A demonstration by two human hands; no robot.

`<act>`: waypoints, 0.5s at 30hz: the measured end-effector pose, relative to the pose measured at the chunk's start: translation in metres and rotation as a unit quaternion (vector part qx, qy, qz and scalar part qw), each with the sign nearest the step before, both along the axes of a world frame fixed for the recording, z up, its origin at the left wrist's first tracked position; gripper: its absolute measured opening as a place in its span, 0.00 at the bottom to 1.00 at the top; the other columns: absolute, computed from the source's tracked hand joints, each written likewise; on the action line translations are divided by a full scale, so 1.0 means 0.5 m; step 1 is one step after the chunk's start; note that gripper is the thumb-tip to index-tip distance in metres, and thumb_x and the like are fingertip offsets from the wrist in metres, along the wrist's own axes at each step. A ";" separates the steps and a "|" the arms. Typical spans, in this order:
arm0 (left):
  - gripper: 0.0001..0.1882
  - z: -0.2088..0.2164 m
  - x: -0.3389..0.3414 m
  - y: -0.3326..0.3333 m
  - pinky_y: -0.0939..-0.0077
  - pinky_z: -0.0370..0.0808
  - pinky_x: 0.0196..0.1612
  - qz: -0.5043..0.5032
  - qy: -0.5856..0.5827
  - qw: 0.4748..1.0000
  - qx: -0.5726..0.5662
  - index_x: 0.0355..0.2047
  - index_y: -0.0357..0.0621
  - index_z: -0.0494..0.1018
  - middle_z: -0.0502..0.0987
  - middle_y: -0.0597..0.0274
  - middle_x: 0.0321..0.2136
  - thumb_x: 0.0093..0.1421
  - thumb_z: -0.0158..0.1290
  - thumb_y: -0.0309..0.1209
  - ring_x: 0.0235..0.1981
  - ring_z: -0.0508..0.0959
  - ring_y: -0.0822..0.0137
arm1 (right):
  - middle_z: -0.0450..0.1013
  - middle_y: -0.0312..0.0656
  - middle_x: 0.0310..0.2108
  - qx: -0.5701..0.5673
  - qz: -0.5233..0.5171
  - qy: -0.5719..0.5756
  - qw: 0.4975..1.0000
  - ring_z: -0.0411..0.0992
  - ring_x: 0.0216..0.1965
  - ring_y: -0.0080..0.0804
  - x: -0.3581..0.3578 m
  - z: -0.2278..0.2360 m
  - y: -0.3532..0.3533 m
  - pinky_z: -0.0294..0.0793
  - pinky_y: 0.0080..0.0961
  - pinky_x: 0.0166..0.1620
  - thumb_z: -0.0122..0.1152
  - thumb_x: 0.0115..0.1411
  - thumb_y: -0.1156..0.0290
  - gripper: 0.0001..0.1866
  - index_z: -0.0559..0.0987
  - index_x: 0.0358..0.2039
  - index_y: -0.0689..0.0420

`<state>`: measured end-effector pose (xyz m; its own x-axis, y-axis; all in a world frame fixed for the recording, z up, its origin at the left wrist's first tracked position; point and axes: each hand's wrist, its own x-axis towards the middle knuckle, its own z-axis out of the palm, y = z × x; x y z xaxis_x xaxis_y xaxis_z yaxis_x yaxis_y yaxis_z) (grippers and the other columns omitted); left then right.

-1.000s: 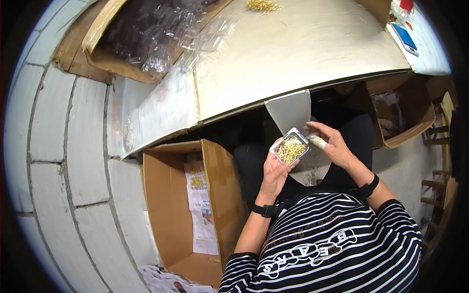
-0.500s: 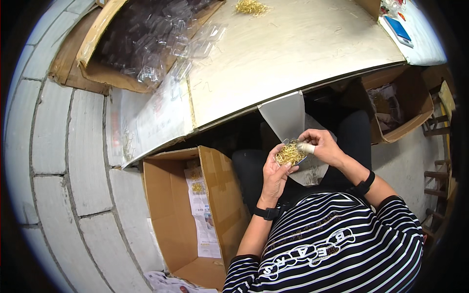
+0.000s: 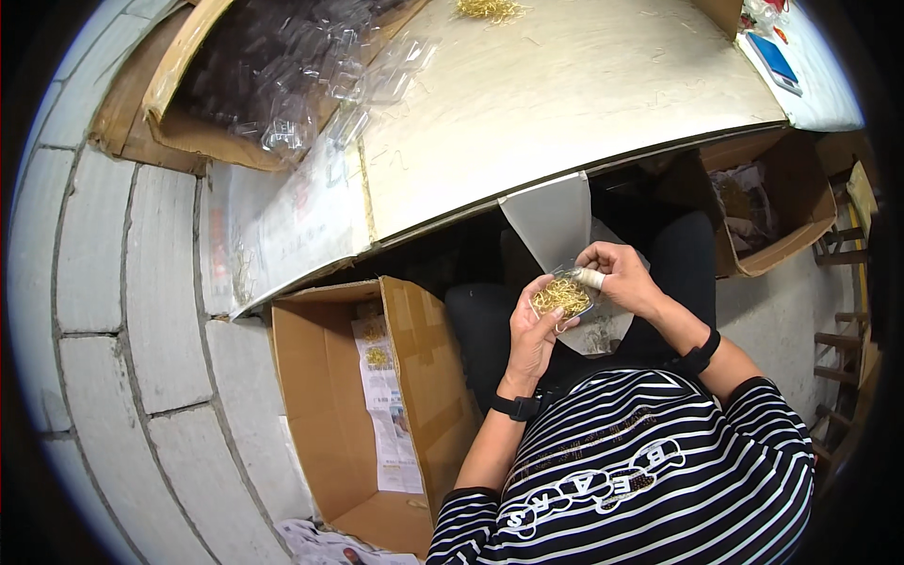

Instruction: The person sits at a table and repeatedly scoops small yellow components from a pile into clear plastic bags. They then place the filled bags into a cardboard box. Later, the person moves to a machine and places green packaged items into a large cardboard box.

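My left hand (image 3: 533, 331) is closed around a small clear plastic box heaped with thin gold-coloured bent wire pieces (image 3: 562, 298). It holds the box above my lap, below the table's front edge. My right hand (image 3: 623, 277) meets the box's far right side with thumb and fingers pinched together. A pale wrap covers one of its digits. Whether the right fingers grip the clear lid edge or a wire piece is too small to tell. Behind the box hangs a whitish translucent sheet (image 3: 552, 221), attached at the table edge.
A cream table (image 3: 565, 94) bears a pile of gold wire pieces (image 3: 490, 9) and a blue-topped scale (image 3: 774, 58). At the left, a large carton (image 3: 160, 94) spills clear plastic boxes (image 3: 320, 80). Open cartons stand below, left (image 3: 325, 414) and right (image 3: 791, 226); wooden stool rungs (image 3: 841, 339) are far right.
My right fingers have shifted slightly up along the box's far edge. My left hand keeps hold of the box, which has barely moved. The view has shifted a little.
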<state>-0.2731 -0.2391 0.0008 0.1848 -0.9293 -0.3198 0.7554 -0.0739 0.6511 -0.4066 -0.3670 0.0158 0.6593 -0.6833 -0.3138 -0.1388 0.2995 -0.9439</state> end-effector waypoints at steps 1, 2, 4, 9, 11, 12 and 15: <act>0.31 0.003 0.002 0.001 0.69 0.78 0.46 -0.007 0.017 1.000 -0.017 0.57 0.39 0.54 0.67 0.53 0.48 0.54 0.53 0.19 0.48 0.73 0.62 | 0.71 0.33 0.24 0.008 -0.003 -0.011 1.000 0.67 0.25 0.14 -0.003 -0.002 -0.002 0.67 0.12 0.27 0.60 0.55 0.77 0.08 0.75 0.35 0.66; 0.34 0.006 0.003 0.001 0.68 0.77 0.48 -0.014 0.033 0.999 -0.034 0.58 0.40 0.53 0.67 0.53 0.49 0.53 0.54 0.19 0.49 0.72 0.61 | 0.71 0.34 0.24 0.016 -0.007 -0.021 1.000 0.67 0.25 0.14 -0.004 -0.004 -0.003 0.67 0.12 0.27 0.60 0.55 0.77 0.09 0.75 0.36 0.66; 0.39 0.011 0.004 0.001 0.68 0.75 0.51 -0.027 0.017 0.998 -0.057 0.60 0.40 0.50 0.64 0.54 0.51 0.50 0.58 0.20 0.52 0.70 0.62 | 0.71 0.34 0.24 0.026 -0.024 -0.020 0.999 0.67 0.25 0.14 -0.002 -0.001 -0.002 0.67 0.12 0.27 0.61 0.55 0.78 0.10 0.74 0.37 0.66; 0.44 0.025 -0.003 0.002 0.70 0.72 0.54 -0.023 -0.013 0.997 -0.066 0.61 0.40 0.48 0.61 0.56 0.53 0.46 0.60 0.17 0.54 0.68 0.63 | 0.71 0.33 0.24 -0.014 -0.048 0.004 0.999 0.67 0.24 0.13 0.002 0.016 0.000 0.67 0.11 0.28 0.61 0.55 0.78 0.09 0.75 0.36 0.66; 0.44 0.025 -0.006 0.000 0.71 0.73 0.52 -0.010 -0.015 0.998 -0.058 0.61 0.39 0.49 0.62 0.56 0.52 0.45 0.59 0.14 0.53 0.68 0.63 | 0.71 0.33 0.23 -0.037 -0.047 0.010 0.998 0.66 0.23 0.12 0.001 0.024 -0.002 0.67 0.11 0.28 0.60 0.55 0.78 0.08 0.76 0.35 0.66; 0.43 0.024 -0.007 0.000 0.71 0.74 0.52 -0.009 -0.018 0.998 -0.057 0.60 0.39 0.50 0.63 0.56 0.52 0.45 0.58 0.14 0.53 0.69 0.63 | 0.70 0.32 0.23 -0.047 -0.045 0.007 0.998 0.66 0.23 0.12 0.001 0.023 -0.001 0.67 0.11 0.28 0.60 0.55 0.78 0.07 0.76 0.35 0.65; 0.40 0.014 -0.009 0.000 0.72 0.75 0.50 -0.004 -0.035 0.998 -0.054 0.59 0.39 0.51 0.64 0.55 0.51 0.47 0.57 0.15 0.52 0.69 0.64 | 0.70 0.32 0.23 -0.087 -0.046 0.012 0.995 0.65 0.23 0.13 -0.001 0.016 0.002 0.67 0.12 0.28 0.60 0.54 0.78 0.07 0.76 0.34 0.65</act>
